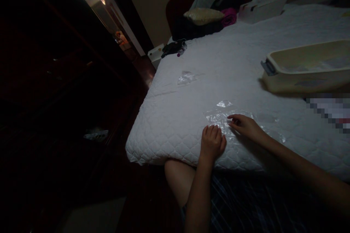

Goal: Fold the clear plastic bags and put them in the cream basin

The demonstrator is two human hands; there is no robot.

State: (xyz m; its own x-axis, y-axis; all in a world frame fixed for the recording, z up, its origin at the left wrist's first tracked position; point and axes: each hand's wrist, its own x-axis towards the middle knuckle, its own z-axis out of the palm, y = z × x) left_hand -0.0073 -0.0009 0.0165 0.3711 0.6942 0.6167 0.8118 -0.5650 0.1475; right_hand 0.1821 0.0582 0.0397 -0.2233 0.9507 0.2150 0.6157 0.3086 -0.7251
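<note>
On the white quilted bed cover [175,116] lies a clear plastic bag [216,117], flat and shiny, stretching to the right beneath my hands. My left hand [212,141] rests palm down at the bag's near left edge, fingers lying on the cover. Just to its right, my right hand [246,125] hovers over the bag with thumb and forefinger a little apart, and no object shows between them. Part of the bag is hidden by my right hand and forearm. A smaller clear plastic bag [187,77] lies farther off on the bed.
A cream plastic bin [303,82] with a grey latch stands at the right. Toward the headboard are a white box [259,10], a beige pillow [203,16] and a rolled magenta cloth [229,16]. The bed's left edge drops to a dark floor.
</note>
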